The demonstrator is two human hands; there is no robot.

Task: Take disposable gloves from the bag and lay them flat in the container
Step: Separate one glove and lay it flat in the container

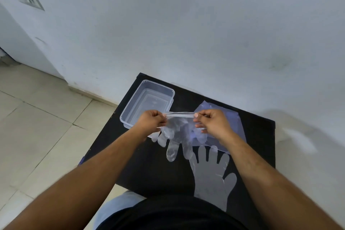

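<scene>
From the head view I see both hands raised above a small black bench (149, 170) that stands against a pale wall (186, 33). My left hand (152, 120) has its grip closed on the left end of a clear glove's cuff, and my right hand (210, 122) has its grip closed on the right end, so the cuff is pulled into a taut band between them. That held glove (175, 136) hangs down from the cuff, its transparent fingers pointing toward me and dangling over the dark surface; whether the fingertips touch the bench I cannot tell. The container (147, 101), a clear rectangular tub with rounded corners, sits at the far left of the bench, with its near edge partly hidden behind my left hand. I can make out nothing definite lying inside it, though the clear plastic makes that hard to judge. Beyond and under my right hand lies the bag (229, 115), a flat bluish translucent sheet resting on the right part of the bench, near the wall. A second glove (211, 179) lies spread flat on the bench close to my body, on the right, palm wide and fingers pointing away from me toward the bag; its fingertips reach the bag's near edge. Beige floor tiles (37, 127) fill the left of the view, and a dark shirt (168, 214) shows at the bottom.
</scene>
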